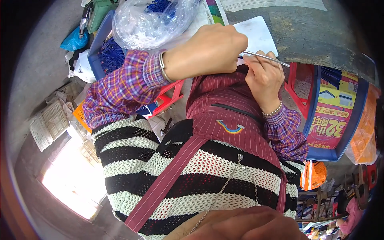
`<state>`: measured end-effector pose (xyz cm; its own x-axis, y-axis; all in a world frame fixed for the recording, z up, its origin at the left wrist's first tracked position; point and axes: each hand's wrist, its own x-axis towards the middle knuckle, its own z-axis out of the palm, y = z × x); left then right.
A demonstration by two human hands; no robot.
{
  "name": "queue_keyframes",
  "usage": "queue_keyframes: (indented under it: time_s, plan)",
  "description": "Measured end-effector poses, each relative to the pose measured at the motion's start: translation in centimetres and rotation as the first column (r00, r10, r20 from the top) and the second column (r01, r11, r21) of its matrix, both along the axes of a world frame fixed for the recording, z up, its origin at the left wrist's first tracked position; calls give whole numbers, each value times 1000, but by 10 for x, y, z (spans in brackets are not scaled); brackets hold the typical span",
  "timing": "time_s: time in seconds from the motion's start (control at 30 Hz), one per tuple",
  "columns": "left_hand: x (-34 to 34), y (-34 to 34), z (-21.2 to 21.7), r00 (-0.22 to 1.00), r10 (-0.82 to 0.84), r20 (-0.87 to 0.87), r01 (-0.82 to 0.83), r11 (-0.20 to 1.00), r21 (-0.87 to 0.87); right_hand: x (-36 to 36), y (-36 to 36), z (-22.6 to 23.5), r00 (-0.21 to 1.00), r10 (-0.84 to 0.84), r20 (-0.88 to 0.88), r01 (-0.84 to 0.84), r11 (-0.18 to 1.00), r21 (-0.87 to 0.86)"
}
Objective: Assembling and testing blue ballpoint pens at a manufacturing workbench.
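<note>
The left hand point(208, 50) is curled into a fist around the near end of a thin metal rod point(266, 58), the fingers clamped on it, with a metal bangle on the wrist and a purple plaid sleeve point(120, 90) behind. The rod runs rightward across the right hand point(264, 78), whose fingers are drawn together on a small pale piece just under it; what that piece is cannot be made out. Both hands work above the lap, over a maroon striped apron point(224, 120) worn on a black-and-white knitted top. By the look of it, the step in hand is working the small piece with the rod's tip, and the next move would call for a steady grip and close aim. At far left, a blue tray point(100, 44) holds a mass of small dark blue parts, and a clear plastic bag point(148, 20) above it holds more blue pieces. A white sheet point(258, 34) lies beyond the hands. To the right stands a red plastic stool point(300, 86), then a blue bin point(348, 148) lined with a printed poster, and an orange bag point(366, 132) at the edge.
</note>
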<state>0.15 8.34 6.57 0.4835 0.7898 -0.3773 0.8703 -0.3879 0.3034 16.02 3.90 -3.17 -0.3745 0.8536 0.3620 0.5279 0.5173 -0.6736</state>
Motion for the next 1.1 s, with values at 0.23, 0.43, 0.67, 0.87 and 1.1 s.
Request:
queue_keyframes:
  time_s: [0.23, 0.43, 0.67, 0.87, 1.1]
  plan:
    - [-5, -26, 2, 993, 106, 50, -107, 994, 28, 0, 1, 3, 1000, 15, 8, -16, 999, 47]
    - [0, -33, 4, 991, 132, 7, -132, 988, 86, 0, 1, 5, 999, 9, 41, -11, 999, 47]
    - [8, -2, 1, 1000, 8, 4, -8, 999, 40, 2, 1, -2, 1000, -2, -26, 4, 997, 76]
    - [10, -6, 3, 997, -66, 29, 64, 996, 61, 4, 0, -1, 1000, 20, -2, -20, 999, 36]
    - [6, -38, 3, 994, 103, 38, -107, 985, 134, 1, 2, 2, 1000, 31, -2, -30, 998, 49]
